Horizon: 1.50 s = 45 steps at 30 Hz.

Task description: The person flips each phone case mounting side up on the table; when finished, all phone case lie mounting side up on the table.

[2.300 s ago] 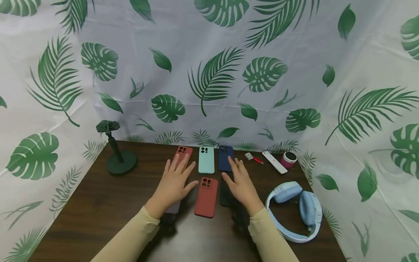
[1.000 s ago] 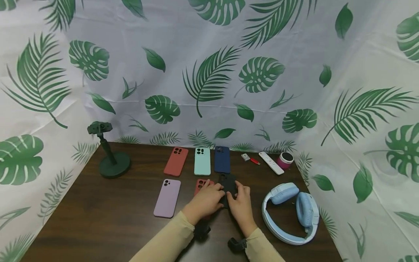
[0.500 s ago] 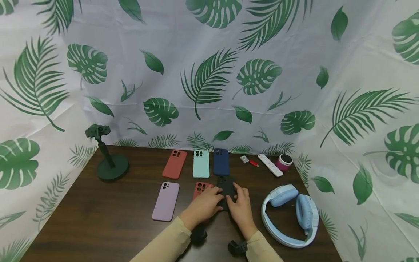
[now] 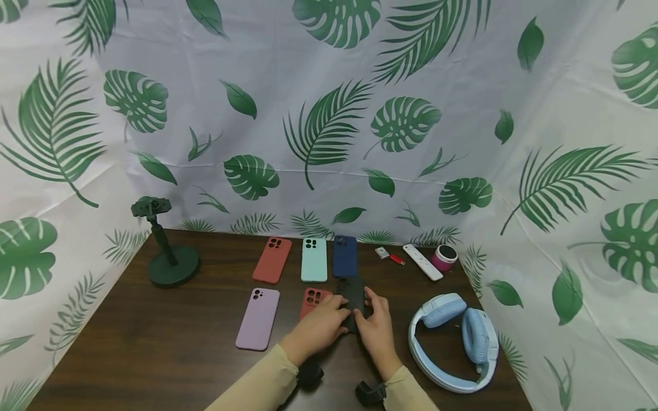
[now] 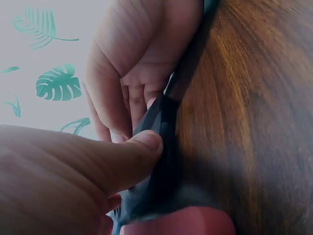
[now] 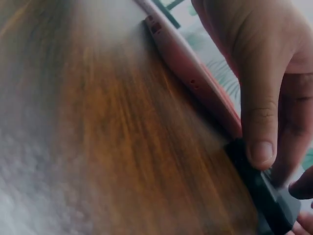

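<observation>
A black phone case (image 4: 352,292) lies on the dark wood table, with both hands on it. My left hand (image 4: 316,328) reaches across the lower red phone case (image 4: 311,299) and grips the black case by its left side, covering most of the red one. On the opposite side, my right hand (image 4: 377,331) holds the right edge between thumb and fingers. Close up in the left wrist view, a thumb presses on the black case (image 5: 168,125), and the red case (image 5: 181,221) sits just below. A thumb also rests on the black case (image 6: 266,193) in the right wrist view.
Behind the hands stand a red case (image 4: 272,260), a mint case (image 4: 314,260) and a navy case (image 4: 345,256) in a row. A lilac case (image 4: 258,318) lies left. Blue headphones (image 4: 442,371), a white remote (image 4: 422,262) and a pink speaker (image 4: 444,258) are right; a dark stand (image 4: 173,266) is far left.
Both hands, earlier spread over the cases, have come together on the black case; the left moved right, uncovering the lilac case. Over the last half second they stay on it with little movement.
</observation>
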{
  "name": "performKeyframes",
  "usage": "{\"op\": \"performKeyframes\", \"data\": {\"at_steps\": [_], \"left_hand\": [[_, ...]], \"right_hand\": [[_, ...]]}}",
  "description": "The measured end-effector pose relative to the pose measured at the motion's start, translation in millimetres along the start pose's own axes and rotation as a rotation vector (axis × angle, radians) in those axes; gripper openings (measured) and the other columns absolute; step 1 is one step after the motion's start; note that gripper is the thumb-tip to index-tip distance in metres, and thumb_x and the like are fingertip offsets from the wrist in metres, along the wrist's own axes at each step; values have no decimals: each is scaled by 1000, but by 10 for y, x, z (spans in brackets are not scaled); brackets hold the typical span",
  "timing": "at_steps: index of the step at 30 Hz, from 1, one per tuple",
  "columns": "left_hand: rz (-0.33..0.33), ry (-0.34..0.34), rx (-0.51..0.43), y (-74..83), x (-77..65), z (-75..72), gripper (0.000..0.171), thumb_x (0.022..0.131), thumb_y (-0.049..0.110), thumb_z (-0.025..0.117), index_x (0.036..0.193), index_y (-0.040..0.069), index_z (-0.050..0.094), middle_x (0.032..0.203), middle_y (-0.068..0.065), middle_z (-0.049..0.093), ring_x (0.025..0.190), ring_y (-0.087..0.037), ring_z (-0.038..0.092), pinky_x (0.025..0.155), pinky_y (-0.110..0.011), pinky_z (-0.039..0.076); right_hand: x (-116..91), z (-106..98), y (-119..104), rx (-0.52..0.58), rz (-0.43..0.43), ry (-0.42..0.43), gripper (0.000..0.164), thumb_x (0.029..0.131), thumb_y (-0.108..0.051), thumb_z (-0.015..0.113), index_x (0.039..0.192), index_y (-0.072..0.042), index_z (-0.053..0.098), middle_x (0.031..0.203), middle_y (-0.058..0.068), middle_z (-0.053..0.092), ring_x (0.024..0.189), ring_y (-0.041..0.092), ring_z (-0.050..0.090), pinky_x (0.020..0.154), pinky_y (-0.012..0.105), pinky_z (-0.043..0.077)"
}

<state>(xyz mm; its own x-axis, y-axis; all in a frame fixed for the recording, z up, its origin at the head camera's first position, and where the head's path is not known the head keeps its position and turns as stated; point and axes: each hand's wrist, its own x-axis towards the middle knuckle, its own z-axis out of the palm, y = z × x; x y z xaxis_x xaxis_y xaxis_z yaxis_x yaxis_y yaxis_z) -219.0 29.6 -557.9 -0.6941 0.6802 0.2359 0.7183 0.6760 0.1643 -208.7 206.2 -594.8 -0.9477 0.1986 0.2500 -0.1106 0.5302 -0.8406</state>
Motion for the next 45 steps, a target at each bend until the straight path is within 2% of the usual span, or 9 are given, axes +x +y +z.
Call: {"op": "performKeyframes", "data": {"at_steps": [4, 8, 13, 17, 21, 27, 32, 37, 45], "left_hand": [[31, 19, -15, 26, 16, 26, 34, 94, 29, 73, 126, 15, 70, 133, -7, 60, 122, -20, 57, 101, -32, 52], [24, -5, -35, 53, 20, 19, 33, 97, 26, 70, 128, 15, 69, 131, -6, 59, 122, -19, 58, 101, -32, 52], [38, -15, -72, 58, -3, -16, 29, 98, 24, 68, 126, 15, 70, 130, -6, 60, 120, -19, 59, 100, -31, 53], [74, -1, -79, 41, -23, -2, 24, 99, 22, 67, 120, 14, 72, 125, -5, 61, 115, -18, 61, 97, -29, 53], [111, 10, -85, 23, -22, 13, 21, 99, 18, 67, 118, 13, 71, 123, -5, 60, 112, -17, 62, 95, -28, 53], [124, -31, -152, -14, -8, -5, 27, 96, 12, 69, 122, 17, 69, 129, -5, 57, 118, -18, 59, 99, -29, 52], [146, -22, -186, -40, -6, -8, 34, 93, 8, 71, 125, 17, 66, 130, -4, 56, 120, -16, 57, 101, -29, 51], [162, 3, -233, -56, 13, -30, 40, 92, 4, 70, 129, 17, 62, 133, -5, 54, 124, -17, 55, 103, -30, 50], [139, 25, -249, -28, 9, -42, 40, 92, 14, 74, 129, 16, 61, 130, 0, 54, 121, -13, 56, 102, -29, 50]], "right_hand": [[8, -7, -12, 61, -10, 17, 62, 87, 1, 74, 145, -8, 54, 125, 14, 65, 107, 28, 65, 76, 23, 52], [5, -3, -43, 12, -18, 32, 61, 87, 0, 74, 144, -4, 53, 125, 16, 63, 109, 30, 66, 81, 28, 56], [-9, 8, -65, -22, 37, 14, 60, 88, -4, 74, 145, -5, 53, 125, 13, 66, 108, 28, 66, 82, 29, 55], [-7, 7, -89, 99, 122, -24, 60, 90, -5, 73, 146, -6, 52, 131, 16, 66, 112, 31, 63, 84, 25, 52], [5, -33, -136, 231, 226, -56, 63, 92, -6, 70, 150, -4, 45, 140, 22, 58, 117, 35, 59, 84, 25, 51], [8, -135, -258, 348, 320, -115, 62, 95, -6, 67, 152, -1, 42, 146, 26, 51, 112, 31, 57, 80, 20, 51], [12, -91, -162, 363, 298, -91, 55, 93, -3, 67, 146, -3, 50, 133, 25, 57, 87, 15, 56, 70, 20, 49], [27, -50, -66, 352, 216, -21, 51, 91, 0, 67, 141, -8, 56, 109, 18, 55, 78, 9, 53, 67, 21, 47], [12, -71, -19, 431, 205, -25, 46, 94, -5, 67, 137, -19, 60, 112, 16, 56, 74, 14, 61, 68, 22, 50]]}}
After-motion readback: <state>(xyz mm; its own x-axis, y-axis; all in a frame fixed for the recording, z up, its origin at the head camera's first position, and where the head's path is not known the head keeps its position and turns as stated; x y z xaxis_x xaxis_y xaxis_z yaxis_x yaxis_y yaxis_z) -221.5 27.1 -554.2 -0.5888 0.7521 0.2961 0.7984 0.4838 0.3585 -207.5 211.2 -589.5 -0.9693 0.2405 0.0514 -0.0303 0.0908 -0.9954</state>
